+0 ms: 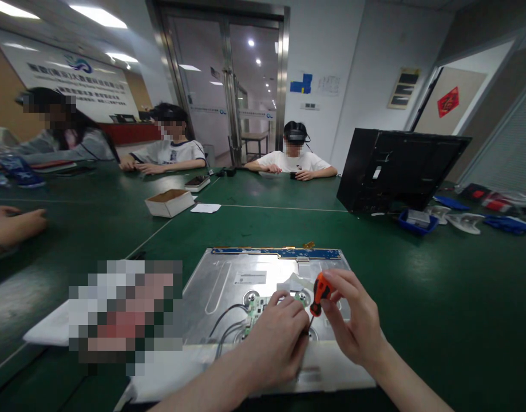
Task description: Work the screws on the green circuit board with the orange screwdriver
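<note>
Screwdriver in right hand, broad tabletop bordering panel

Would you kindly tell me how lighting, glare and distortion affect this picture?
In the head view, ceiling lights wash out to white at upper left; in the head view, pale glare lies on the metal panel; in the head view, the black monitor looks stretched, likely by a wide lens.

Orange over silver and green
We see an orange-and-black screwdriver in our right hand, a green circuit board by our left hand, silver panel beneath both, blue strip beyond, green worktop around.
</note>
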{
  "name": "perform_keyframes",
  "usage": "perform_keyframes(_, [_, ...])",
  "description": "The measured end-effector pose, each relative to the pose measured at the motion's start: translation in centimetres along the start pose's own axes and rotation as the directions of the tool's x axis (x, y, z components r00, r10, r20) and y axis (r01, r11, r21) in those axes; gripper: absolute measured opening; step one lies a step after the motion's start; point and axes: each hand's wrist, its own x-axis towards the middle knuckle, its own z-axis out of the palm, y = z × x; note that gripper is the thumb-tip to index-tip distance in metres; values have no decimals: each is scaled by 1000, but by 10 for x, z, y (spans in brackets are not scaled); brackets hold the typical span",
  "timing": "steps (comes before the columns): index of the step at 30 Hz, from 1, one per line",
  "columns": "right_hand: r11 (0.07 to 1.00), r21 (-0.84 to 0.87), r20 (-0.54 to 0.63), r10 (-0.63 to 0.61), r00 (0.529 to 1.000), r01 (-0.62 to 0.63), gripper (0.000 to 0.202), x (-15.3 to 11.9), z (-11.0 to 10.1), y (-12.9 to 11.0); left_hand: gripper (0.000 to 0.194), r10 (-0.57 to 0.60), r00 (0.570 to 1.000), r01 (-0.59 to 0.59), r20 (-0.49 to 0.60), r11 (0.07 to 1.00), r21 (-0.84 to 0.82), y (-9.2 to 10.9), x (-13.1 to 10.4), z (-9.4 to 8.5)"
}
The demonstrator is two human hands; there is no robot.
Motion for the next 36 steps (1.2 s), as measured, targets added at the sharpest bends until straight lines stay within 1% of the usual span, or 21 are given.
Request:
perform_keyframes(2, [1000,26,13,4,1000,-5,47,0,0,0,5,1,1000,-1,1,1000,-1,0,0,0])
perform_keyframes(4, [999,34,-6,21,1000,-21,44,-2,1,0,6,0,1000,0,0,1000,-4,0,-1,0])
perform_keyframes(8, [999,16,-109,49,993,-48,45,-8,5,4,7,-3,1000,3,5,1000,-16,1,-1,-2])
perform_keyframes(10, [998,22,-137,65,988,-62,44,-11,7,5,6,-8,1000,8,11,1000,-25,2,-1,-3])
perform_keyframes(13, [998,26,-119,65,991,-62,43,-11,7,6,8,-11,1000,12,15,999,-35,2,0,-3])
perform_keyframes(16, [1000,24,-68,18,998,-17,45,-7,5,3,12,-9,1000,10,20,999,-42,1,0,-2])
perform_keyframes(19, [1000,-2,-53,-8,999,8,44,-2,2,1,14,-2,1000,2,20,999,-41,0,-1,0])
perform_keyframes(22, [1000,-24,-27,-10,1000,9,44,0,1,0,14,5,1000,-5,4,1000,-31,0,-2,1])
perform_keyframes(26, [1000,14,15,-15,1000,15,47,-2,0,0,11,-12,1000,11,-14,1000,-23,2,-2,0])
perform_keyframes(28, [999,31,8,-10,1000,9,48,-4,1,0,11,-10,1000,9,-14,1000,-29,3,-2,-1])
perform_keyframes(31, [999,40,-37,-4,999,6,51,-6,3,1,12,-10,1000,9,-20,999,-46,2,-1,0])
perform_keyframes(34, [998,54,-78,-9,997,13,52,-6,5,1,12,-11,999,10,-32,999,-54,-1,-1,3])
perform_keyframes(36, [998,54,-77,-19,997,23,50,-5,5,0,12,-5,999,3,-41,999,-49,-2,-1,6])
